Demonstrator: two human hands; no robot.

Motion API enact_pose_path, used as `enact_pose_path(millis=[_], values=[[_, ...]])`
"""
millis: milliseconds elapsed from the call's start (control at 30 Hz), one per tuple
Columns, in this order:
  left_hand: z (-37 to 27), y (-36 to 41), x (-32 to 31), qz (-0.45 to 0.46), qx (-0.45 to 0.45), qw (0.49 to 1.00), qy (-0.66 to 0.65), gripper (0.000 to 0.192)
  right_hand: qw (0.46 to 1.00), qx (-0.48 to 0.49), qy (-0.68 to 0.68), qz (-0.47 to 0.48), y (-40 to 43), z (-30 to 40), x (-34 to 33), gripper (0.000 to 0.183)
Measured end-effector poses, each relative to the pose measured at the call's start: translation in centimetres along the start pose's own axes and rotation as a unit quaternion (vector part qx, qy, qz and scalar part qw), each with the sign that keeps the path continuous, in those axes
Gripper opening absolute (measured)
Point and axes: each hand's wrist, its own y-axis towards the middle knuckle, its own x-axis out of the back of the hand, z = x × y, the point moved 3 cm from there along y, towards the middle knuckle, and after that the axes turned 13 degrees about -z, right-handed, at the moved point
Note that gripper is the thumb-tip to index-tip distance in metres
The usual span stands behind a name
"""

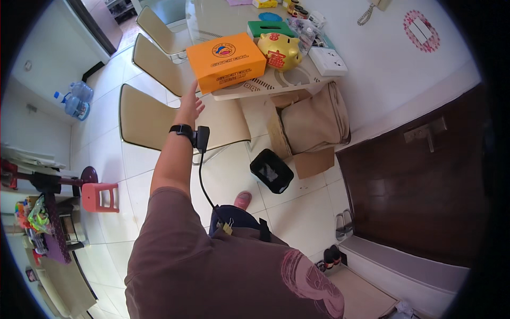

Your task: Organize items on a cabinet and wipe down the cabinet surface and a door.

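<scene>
My left hand point(193, 103) is stretched forward, its fingers apart, at the near left corner of an orange cardboard box point(227, 60). One finger reaches the box's side; whether it touches cannot be told. The box lies on a dining table point(255, 88), its near left corner past the table edge. Beside it sit a yellow piggy bank point(279, 52) and a green tissue box point(269, 28). A black wristband with a cabled device is on my left wrist. My right hand is out of view.
Beige chairs point(145, 115) line the table's left side. On the floor stand an open carton with a brown bag point(314, 119) and a black-topped bin point(272, 171). A pink stool point(99, 197) is at left, a dark door point(418, 183) at right.
</scene>
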Motion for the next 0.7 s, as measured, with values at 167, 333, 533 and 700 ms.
enact_pose_path(millis=[167, 333, 533, 700], values=[[0.4, 5.6, -2.6, 0.022, -0.009, 0.999, 0.029, 0.100, 0.999, 0.000, -0.019, 0.046, 0.1, 1.7, 0.7, 0.031], [2.0, 8.1, -4.6, 0.099, -0.049, 0.988, -0.105, 0.087, 0.996, -0.017, -0.038, 0.076, -0.6, 2.2, 0.9, 0.030], [0.9, 4.8, -4.1, 0.039, 0.006, 0.984, -0.174, 0.053, 0.992, -0.029, -0.049, 0.109, -1.2, 2.3, 0.1, 0.028], [3.3, 0.4, 2.9, 0.154, -0.024, 0.974, -0.167, 0.046, 0.989, -0.031, -0.047, 0.137, -1.1, 2.5, -1.7, 0.026]])
